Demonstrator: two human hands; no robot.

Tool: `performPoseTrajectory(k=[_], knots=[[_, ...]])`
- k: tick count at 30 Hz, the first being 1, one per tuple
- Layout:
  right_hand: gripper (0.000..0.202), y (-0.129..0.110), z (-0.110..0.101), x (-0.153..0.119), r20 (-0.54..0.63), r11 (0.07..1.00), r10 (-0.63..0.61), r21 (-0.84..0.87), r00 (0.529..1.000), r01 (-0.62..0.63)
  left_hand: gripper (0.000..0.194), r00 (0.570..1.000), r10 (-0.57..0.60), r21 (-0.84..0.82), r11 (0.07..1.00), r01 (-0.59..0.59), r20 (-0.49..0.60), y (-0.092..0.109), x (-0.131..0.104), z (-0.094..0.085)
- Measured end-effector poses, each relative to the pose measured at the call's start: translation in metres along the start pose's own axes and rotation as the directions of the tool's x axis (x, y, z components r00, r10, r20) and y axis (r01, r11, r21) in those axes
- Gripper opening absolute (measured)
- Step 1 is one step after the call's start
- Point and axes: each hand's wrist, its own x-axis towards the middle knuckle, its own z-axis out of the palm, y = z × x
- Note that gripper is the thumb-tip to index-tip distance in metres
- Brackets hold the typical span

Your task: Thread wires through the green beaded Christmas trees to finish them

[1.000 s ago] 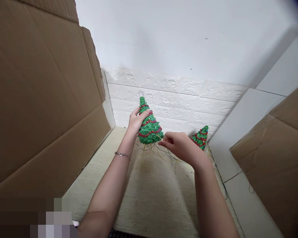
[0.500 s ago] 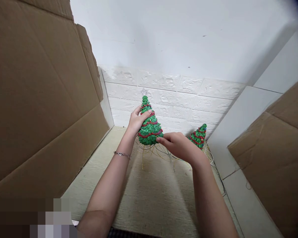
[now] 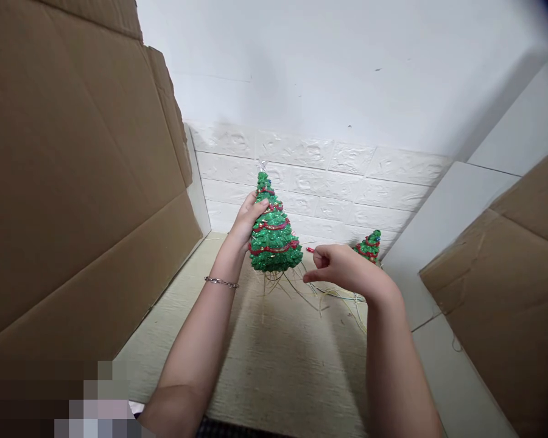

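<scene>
A glittery green miniature Christmas tree (image 3: 274,240) with red garlands and a clear star on top stands tilted slightly to the left. My left hand (image 3: 251,216) is wrapped around its upper left side, thumb across the front. Thin yellow and dark wires (image 3: 278,283) hang from its base. Just right of the tree's lower edge, my right hand (image 3: 340,264) has its fingers curled and the thumb held lower, apart from the index finger. A small red piece (image 3: 310,250) sticks out at those fingertips; its kind is unclear.
A second small green tree (image 3: 369,243) is at the back right, partly behind my right hand, with loose wires (image 3: 347,296) near it. Cardboard walls (image 3: 86,182) rise on the left and right (image 3: 506,286). A white brick-patterned wall (image 3: 296,176) closes off the back.
My right hand has drawn away from the tree's lower right edge to the right, and a red piece now shows at its fingertips. The tree has turned slightly in my left hand.
</scene>
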Motion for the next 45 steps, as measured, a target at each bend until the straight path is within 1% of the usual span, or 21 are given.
performPoseTrajectory(k=[1, 3, 5, 8, 11, 16, 19, 22, 25, 29, 31, 33, 35, 37, 39, 42, 43, 45], knots=[[0.033, 0.001, 0.001, 0.001, -0.006, 1.0, 0.0, -0.005, 1.0, 0.0, 0.038, 1.0, 0.006, -0.009, 1.0, -0.006, 0.017, 0.001, -0.001, -0.001], [0.028, -0.001, 0.004, 0.003, -0.059, 1.0, -0.014, -0.025, 0.998, 0.012, 0.037, 0.999, 0.018, -0.014, 1.0, -0.017, 0.044, 0.003, -0.003, -0.001], [0.028, -0.005, 0.008, 0.006, -0.113, 0.997, -0.051, -0.055, 0.992, 0.045, 0.037, 0.998, 0.02, 0.003, 1.0, -0.02, 0.065, 0.004, -0.004, -0.001], [0.03, -0.009, 0.012, 0.01, -0.147, 0.991, -0.088, -0.118, 0.985, 0.07, 0.035, 0.998, 0.029, 0.052, 0.998, -0.032, 0.059, 0.005, -0.002, -0.002], [0.029, -0.007, 0.014, 0.013, -0.169, 0.98, -0.076, -0.195, 0.983, 0.042, 0.031, 0.997, 0.043, 0.123, 0.991, -0.05, 0.061, 0.005, 0.001, -0.006], [0.027, -0.002, 0.016, 0.018, -0.194, 0.95, -0.022, -0.309, 0.981, -0.04, 0.034, 0.983, -0.035, 0.271, 0.963, -0.016, 0.181, 0.004, 0.007, -0.015], [0.027, 0.001, 0.017, 0.021, -0.228, 0.933, 0.024, -0.345, 0.973, -0.104, 0.034, 0.986, -0.026, 0.313, 0.949, -0.027, 0.166, 0.002, 0.009, -0.017], [0.026, 0.003, 0.016, 0.023, -0.296, 0.919, 0.044, -0.363, 0.954, -0.156, 0.034, 0.991, -0.055, 0.262, 0.965, 0.02, 0.125, -0.001, 0.009, -0.015], [0.026, 0.004, 0.014, 0.022, -0.372, 0.906, 0.022, -0.384, 0.928, -0.176, 0.033, 0.991, -0.11, 0.169, 0.981, 0.096, 0.075, -0.005, 0.009, -0.012], [0.03, 0.001, 0.013, 0.019, -0.442, 0.913, 0.005, -0.363, 0.897, -0.185, 0.023, 0.992, -0.124, 0.04, 0.992, 0.123, 0.022, -0.007, 0.011, -0.01], [0.032, -0.001, 0.014, 0.019, -0.479, 0.943, -0.044, -0.31, 0.877, -0.122, 0.02, 0.99, -0.139, -0.032, 0.99, 0.138, -0.005, -0.006, 0.012, -0.009], [0.038, -0.003, 0.016, 0.021, -0.53, 0.961, -0.154, -0.276, 0.834, 0.002, 0.022, 0.987, -0.154, -0.097, 0.984, 0.149, -0.046, -0.005, 0.013, -0.006], [0.046, -0.005, 0.019, 0.024, -0.56, 0.945, -0.288, -0.299, 0.777, 0.135, 0.026, 0.983, -0.153, -0.14, 0.98, 0.138, -0.105, -0.005, 0.013, -0.003], [0.05, -0.007, 0.022, 0.027, -0.551, 0.905, -0.4, -0.364, 0.733, 0.221, 0.029, 0.978, -0.138, -0.164, 0.98, 0.111, -0.159, -0.006, 0.013, -0.001], [0.049, -0.008, 0.026, 0.028, -0.533, 0.862, -0.477, -0.44, 0.699, 0.253, 0.03, 0.977, -0.123, -0.164, 0.982, 0.094, -0.175, -0.006, 0.013, -0.001], [0.043, -0.008, 0.031, 0.031, -0.531, 0.81, -0.546, -0.532, 0.648, 0.247, 0.029, 0.982, -0.103, -0.136, 0.987, 0.082, -0.156, -0.003, 0.013, -0.005], [0.041, -0.008, 0.033, 0.032, -0.532, 0.8, -0.557, -0.55, 0.638, 0.24, 0.028, 0.984, -0.09, -0.123, 0.99, 0.071, -0.152, -0.001, 0.012, -0.006], [0.039, -0.006, 0.038, 0.036, -0.528, 0.791, -0.567, -0.565, 0.632, 0.237, 0.028, 0.987, -0.043, -0.091, 0.995, 0.029, -0.152, 0.006, 0.011, -0.009]])
